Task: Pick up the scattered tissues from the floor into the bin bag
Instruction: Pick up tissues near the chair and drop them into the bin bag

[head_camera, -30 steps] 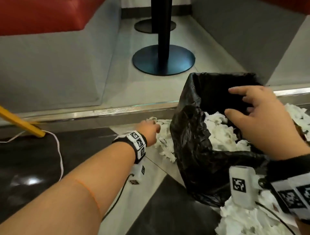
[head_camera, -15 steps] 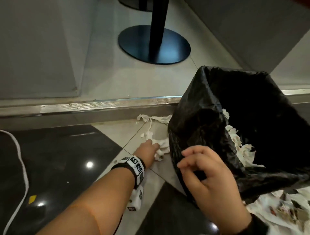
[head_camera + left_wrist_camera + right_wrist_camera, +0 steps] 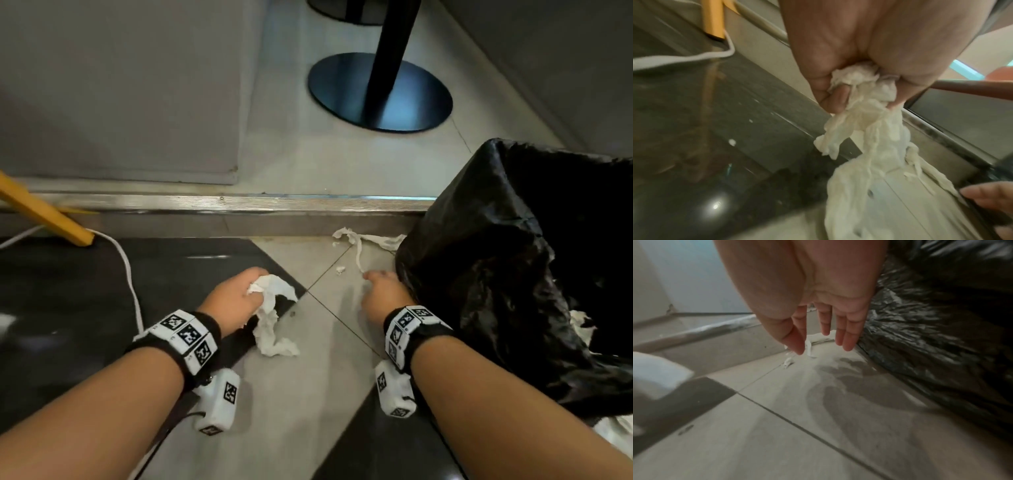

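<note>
My left hand (image 3: 236, 299) grips a bunch of white tissue (image 3: 272, 318) that hangs down to the floor; the left wrist view shows the fingers curled tight round the tissue (image 3: 865, 100). My right hand (image 3: 382, 286) reaches low over the tiles with straight fingers (image 3: 847, 339), just short of a thin strip of tissue (image 3: 363, 245) lying by the step. The black bin bag (image 3: 507, 267) stands open at the right, right beside that hand, with white tissue inside (image 3: 582, 322). A small scrap (image 3: 339, 270) lies on the tile.
A metal-edged step (image 3: 222, 202) runs across ahead. Beyond it stands a black table post on a round base (image 3: 380, 92). A yellow stick (image 3: 44, 212) and a white cord (image 3: 128, 270) lie at the left. More tissue (image 3: 616, 435) lies behind the bag at bottom right.
My left hand has pulled back toward me with a bunch of tissue in its grip. My right hand came off the bag's rim and went down to the floor beside the strip.
</note>
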A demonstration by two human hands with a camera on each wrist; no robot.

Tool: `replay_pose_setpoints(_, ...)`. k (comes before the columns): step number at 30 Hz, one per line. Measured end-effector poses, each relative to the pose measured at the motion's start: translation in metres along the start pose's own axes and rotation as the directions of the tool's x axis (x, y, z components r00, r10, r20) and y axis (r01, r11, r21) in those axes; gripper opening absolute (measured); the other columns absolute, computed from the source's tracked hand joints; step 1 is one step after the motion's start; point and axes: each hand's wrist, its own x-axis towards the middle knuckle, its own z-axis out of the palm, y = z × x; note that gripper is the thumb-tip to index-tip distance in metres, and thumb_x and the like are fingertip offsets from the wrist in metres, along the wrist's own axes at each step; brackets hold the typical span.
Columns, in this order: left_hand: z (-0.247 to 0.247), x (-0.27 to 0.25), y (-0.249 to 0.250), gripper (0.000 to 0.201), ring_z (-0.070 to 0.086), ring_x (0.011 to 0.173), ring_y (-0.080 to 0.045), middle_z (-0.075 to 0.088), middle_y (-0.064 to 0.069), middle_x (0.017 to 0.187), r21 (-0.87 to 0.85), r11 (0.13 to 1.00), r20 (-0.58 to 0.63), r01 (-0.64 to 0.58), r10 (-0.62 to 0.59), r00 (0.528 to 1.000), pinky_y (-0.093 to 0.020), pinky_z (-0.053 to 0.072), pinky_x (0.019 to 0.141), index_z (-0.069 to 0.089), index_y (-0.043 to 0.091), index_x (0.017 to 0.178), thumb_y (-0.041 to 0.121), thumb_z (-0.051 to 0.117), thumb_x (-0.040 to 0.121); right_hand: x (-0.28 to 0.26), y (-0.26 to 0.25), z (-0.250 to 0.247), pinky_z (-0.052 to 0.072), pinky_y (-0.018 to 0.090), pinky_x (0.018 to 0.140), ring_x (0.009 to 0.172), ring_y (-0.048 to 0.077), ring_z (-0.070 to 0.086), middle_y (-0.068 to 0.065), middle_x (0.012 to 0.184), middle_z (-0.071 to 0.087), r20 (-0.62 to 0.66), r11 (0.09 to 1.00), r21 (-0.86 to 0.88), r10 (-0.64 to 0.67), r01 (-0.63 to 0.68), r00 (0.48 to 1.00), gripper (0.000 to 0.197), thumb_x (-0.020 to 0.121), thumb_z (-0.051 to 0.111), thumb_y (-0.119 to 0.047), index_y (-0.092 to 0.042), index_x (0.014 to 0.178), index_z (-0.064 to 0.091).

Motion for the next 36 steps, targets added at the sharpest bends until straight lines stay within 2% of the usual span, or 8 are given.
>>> replay_pose_setpoints(4, -0.024, -0.008, -0.018, 0.027, 0.056, 0.082, -0.022, 0.055, -0.003, 0.081, 0.27, 0.962, 0.018, 0.035, -0.041, 0.999, -0.031, 0.04, 0.071, 0.05, 0.025, 0.065, 0.042, 0.068, 0.076, 0.024, -0.015, -0.008, 0.033, 0.037, 0.108, 0.134, 0.033, 0.034, 0.009, 0.15, 0.026, -0.009, 0.999, -0.038, -0.032, 0.032, 0.999, 0.056, 0.085, 0.051, -0.012, -0.022, 0.139, 0.038)
replay_pose_setpoints(12, -0.066, -0.049, -0.06, 0.01, 0.059, 0.084, -0.019, 0.055, -0.004, 0.092, 0.322, 0.925, -0.164, 0.2, -0.153, 0.975, -0.031, 0.045, 0.077, 0.065, 0.009, 0.086, 0.012, 0.068, 0.077, 0.093, -0.01, -0.015, 0.036, 0.041, 0.109, 0.129, 0.044, 0.039, 0.023, 0.152, 0.013, -0.073, 0.992, 0.093, 0.096, -0.089, 0.993, 0.055, 0.084, 0.054, -0.041, -0.04, 0.137, 0.038)
replay_pose_setpoints(17, -0.095, -0.069, -0.082, 0.015, 0.059, 0.069, -0.023, 0.059, -0.008, 0.079, 0.189, 0.905, -0.319, 0.381, -0.311, 0.895, -0.034, 0.043, 0.064, 0.06, 0.014, 0.072, 0.006, 0.072, 0.074, 0.111, -0.009, -0.005, 0.023, 0.052, 0.115, 0.14, 0.039, 0.025, 0.013, 0.155, 0.024, 0.135, 0.98, -0.185, -0.042, 0.067, 0.99, 0.066, 0.076, 0.031, -0.075, -0.049, 0.137, 0.031)
replay_pose_setpoints(24, -0.093, -0.047, -0.069, 0.013, 0.059, 0.072, -0.022, 0.061, -0.007, 0.082, 0.139, 0.924, -0.35, 0.356, -0.291, 0.891, -0.035, 0.045, 0.068, 0.066, 0.007, 0.088, 0.008, 0.07, 0.076, 0.044, -0.048, 0.039, 0.046, 0.036, 0.092, 0.109, 0.032, 0.054, 0.012, 0.117, 0.055, 0.133, 0.834, -0.344, -0.411, 0.431, 0.902, 0.026, 0.087, 0.05, -0.009, -0.009, 0.112, 0.059)
replay_pose_setpoints(27, -0.079, -0.04, -0.053, 0.03, 0.059, 0.091, -0.022, 0.063, -0.007, 0.101, 0.16, 0.937, -0.323, 0.31, -0.247, 0.914, -0.033, 0.044, 0.082, 0.065, 0.011, 0.107, 0.004, 0.066, 0.078, 0.025, -0.043, 0.052, 0.047, 0.034, 0.083, 0.102, 0.031, 0.058, 0.012, 0.112, 0.055, 0.11, 0.945, -0.122, -0.291, 0.303, 0.951, 0.02, 0.088, 0.051, -0.007, -0.007, 0.107, 0.056)
replay_pose_setpoints(29, -0.071, -0.038, -0.039, 0.02, 0.062, 0.09, -0.023, 0.067, -0.005, 0.095, 0.194, 0.945, -0.253, 0.263, -0.211, 0.944, -0.032, 0.045, 0.078, 0.066, 0.014, 0.095, 0.003, 0.062, 0.079, 0.015, -0.039, 0.053, 0.048, 0.03, 0.07, 0.085, 0.028, 0.059, 0.011, 0.097, 0.055, 0.103, 0.989, 0.118, -0.105, 0.093, 0.989, 0.01, 0.085, 0.051, -0.007, -0.013, 0.093, 0.051)
replay_pose_setpoints(32, -0.06, -0.037, -0.021, 0.016, 0.062, 0.08, -0.022, 0.067, -0.005, 0.079, 0.167, 0.956, -0.223, 0.24, -0.2, 0.954, -0.035, 0.048, 0.072, 0.063, 0.016, 0.075, 0.002, 0.056, 0.08, 0.003, -0.036, 0.052, 0.034, 0.021, 0.048, 0.063, 0.021, 0.047, 0.008, 0.078, 0.052, 0.217, 0.755, 0.608, 0.141, -0.247, 0.966, 0.016, 0.087, 0.04, -0.004, -0.017, 0.081, 0.048)
replay_pose_setpoints(36, -0.043, -0.036, 0.011, 0.014, 0.06, 0.064, -0.025, 0.064, -0.014, 0.074, -0.024, 0.986, -0.268, 0.166, -0.166, 0.949, -0.033, 0.049, 0.059, 0.06, 0.005, 0.084, -0.002, 0.048, 0.08, -0.02, -0.046, 0.015, 0.027, 0.013, 0.039, 0.041, 0.014, 0.046, 0.006, 0.061, 0.053, 0.383, 0.349, 0.86, 0.041, -0.373, 0.923, 0.028, 0.085, 0.036, 0.002, -0.015, 0.071, 0.054)
